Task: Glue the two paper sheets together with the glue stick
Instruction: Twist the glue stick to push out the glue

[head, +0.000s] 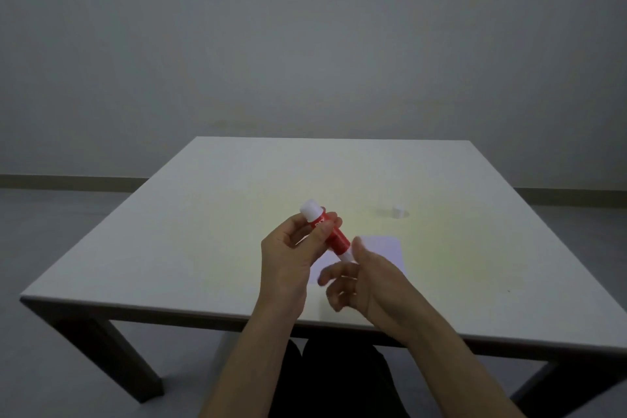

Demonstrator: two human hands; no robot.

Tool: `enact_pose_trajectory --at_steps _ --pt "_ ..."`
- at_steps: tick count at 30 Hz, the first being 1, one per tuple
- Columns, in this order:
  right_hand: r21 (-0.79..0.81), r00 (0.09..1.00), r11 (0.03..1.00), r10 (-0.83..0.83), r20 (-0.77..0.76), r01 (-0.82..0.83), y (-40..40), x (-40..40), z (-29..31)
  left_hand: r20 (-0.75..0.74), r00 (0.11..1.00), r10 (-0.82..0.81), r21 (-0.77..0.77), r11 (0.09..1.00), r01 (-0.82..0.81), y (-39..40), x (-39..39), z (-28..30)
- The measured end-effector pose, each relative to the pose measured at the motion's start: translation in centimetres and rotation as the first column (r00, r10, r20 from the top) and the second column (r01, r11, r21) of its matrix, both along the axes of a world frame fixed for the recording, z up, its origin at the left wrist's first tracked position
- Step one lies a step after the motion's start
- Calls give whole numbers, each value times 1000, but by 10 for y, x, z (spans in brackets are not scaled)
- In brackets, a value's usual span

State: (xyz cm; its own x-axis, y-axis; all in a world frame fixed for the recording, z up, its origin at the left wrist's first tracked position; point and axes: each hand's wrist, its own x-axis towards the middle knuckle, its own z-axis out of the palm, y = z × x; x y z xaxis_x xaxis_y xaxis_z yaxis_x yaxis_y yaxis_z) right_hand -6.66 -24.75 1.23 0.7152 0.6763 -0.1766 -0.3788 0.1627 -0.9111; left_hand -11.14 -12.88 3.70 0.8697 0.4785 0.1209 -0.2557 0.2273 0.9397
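A red glue stick with a white tip pointing up-left is held above the table. My left hand grips its upper red body between thumb and fingers. My right hand pinches the white bottom end of the stick. White paper lies flat on the table just behind my right hand, partly hidden by both hands; I cannot tell whether it is one sheet or two. A small white cap stands on the table further back on the right.
The white table is square with dark legs. Its near edge runs just under my wrists. A grey wall and grey floor surround it.
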Motion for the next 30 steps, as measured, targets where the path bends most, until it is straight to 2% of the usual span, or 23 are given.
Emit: enact_pose_trajectory --at_steps 1,3,6,11,14,17,19,23,26,28,30 --pt "49 996 996 72 -56 -69 -2 1 1 0 1000 -15 12 1000 15 0 -1 1" --pt "86 994 993 85 -73 -78 -3 4 0 11 1000 -23 37 999 23 -1 -1 2" --pt "128 997 992 27 -75 -17 -1 5 -3 11 1000 6 92 996 -7 -5 -2 3" --pt "193 995 976 -96 -25 99 2 3 -6 38 998 51 79 995 -54 -11 -3 4" --pt "208 969 961 -211 129 181 5 0 -10 39 996 83 62 994 -85 -15 -1 4" --pt "151 862 944 -331 384 295 6 -1 -15 62 990 123 17 992 -125 -17 -1 5" --pt "140 835 935 -354 422 326 5 -2 -15 75 988 134 -2 991 -135 -17 0 6" --pt "194 931 939 -319 179 284 5 -3 -10 107 990 91 -6 996 -91 -17 1 5" --pt "97 960 957 -278 25 275 6 -3 -7 111 992 67 20 997 -69 -18 0 3" --pt "45 962 961 -274 -17 274 5 0 -6 115 992 61 18 998 -64 -20 0 2" --pt "71 959 959 -277 51 274 5 1 -8 119 990 76 -12 997 -75 -20 0 2"
